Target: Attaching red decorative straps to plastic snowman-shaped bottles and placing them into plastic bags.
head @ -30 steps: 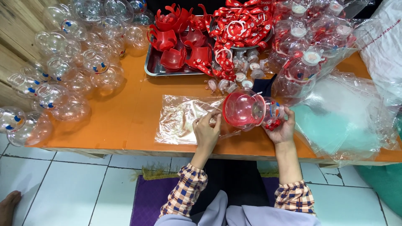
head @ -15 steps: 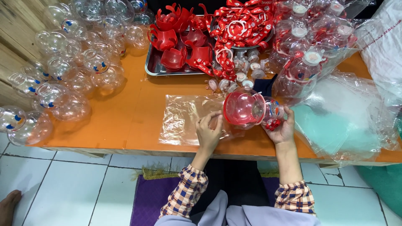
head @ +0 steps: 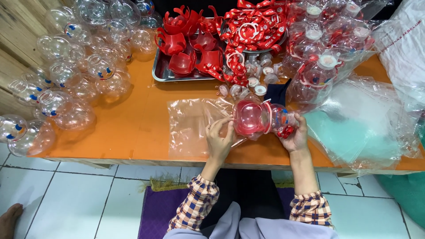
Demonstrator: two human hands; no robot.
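An orange table (head: pixel 133 128) stands over a white tile floor (head: pixel 71 199), with a wooden wall at the left. Near its front edge, the right hand (head: pixel 295 135) wraps around a clear plastic bottle with a red base (head: pixel 259 118). The left hand (head: pixel 220 140) pinches the thin clear bag (head: pixel 195 126) at the bottle's end. The bottle looks light, smooth and slippery, so holding its round middle seems best. The bag is soft and crinkly.

A clear flat plastic bag (head: pixel 199 126) lies open on the orange table, just left of the held bottle. A loose stack of clear plastic bags (head: pixel 358 128) lies to its right. Bagged bottles (head: pixel 327 48) stand beyond, upper right.
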